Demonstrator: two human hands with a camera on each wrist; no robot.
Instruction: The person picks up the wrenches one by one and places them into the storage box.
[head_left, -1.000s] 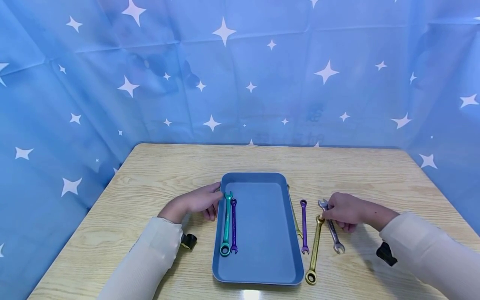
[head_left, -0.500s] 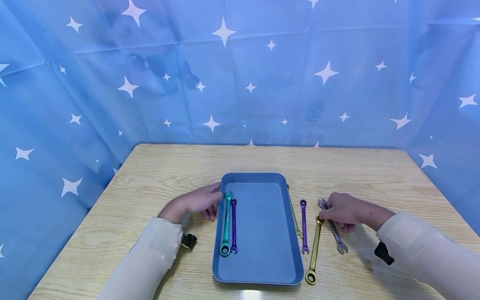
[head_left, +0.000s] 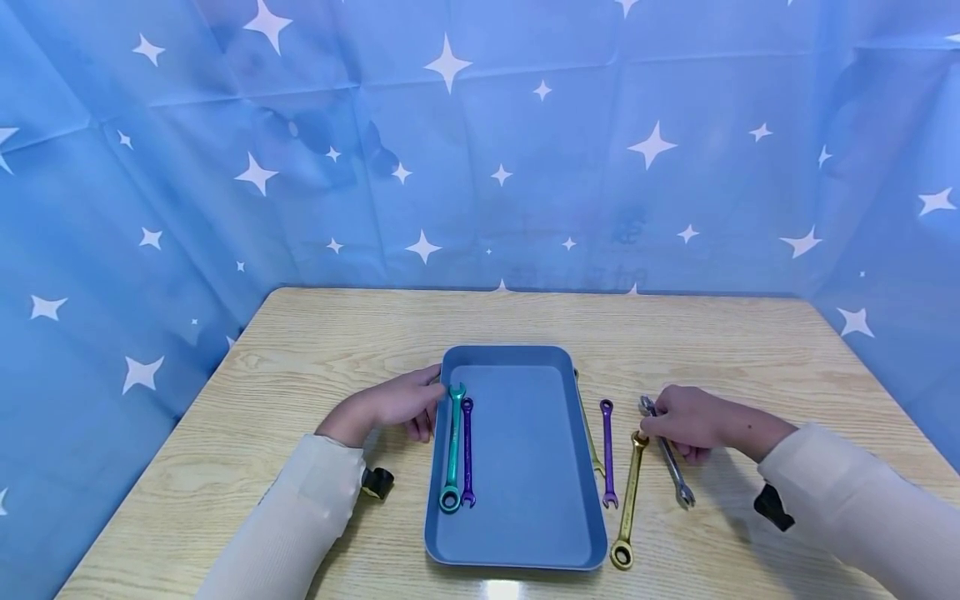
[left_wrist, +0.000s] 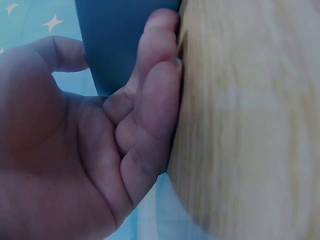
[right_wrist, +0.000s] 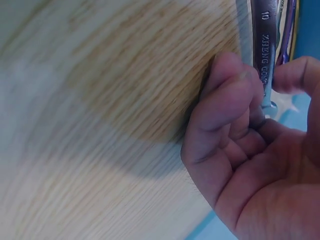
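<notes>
My right hand (head_left: 693, 418) pinches a silver combination wrench (head_left: 672, 475) near its far end, between thumb and fingers. The right wrist view shows this wrench's shank (right_wrist: 265, 40), stamped with "10" and lettering. A gold wrench (head_left: 631, 500) lies just left of that hand, its far end close to the thumb. My left hand (head_left: 401, 404) holds the left side of a blue-grey tray (head_left: 517, 560). Its thumb is at the rim and its fingers lie along the outer wall (left_wrist: 115, 45). Inside the tray, a green wrench (head_left: 453, 450) and a purple wrench (head_left: 468, 454) lie side by side.
Right of the tray lie another purple wrench (head_left: 608, 454) and a second gold wrench (head_left: 590, 429), partly hidden by the tray wall. Everything rests on a wooden table (head_left: 360, 321). A blue star-patterned cloth (head_left: 480, 167) hangs behind it.
The silver wrench has turned slightly in the right hand, its near end swinging a little right and rolling toward its edge. The left hand and tray have stayed still.
</notes>
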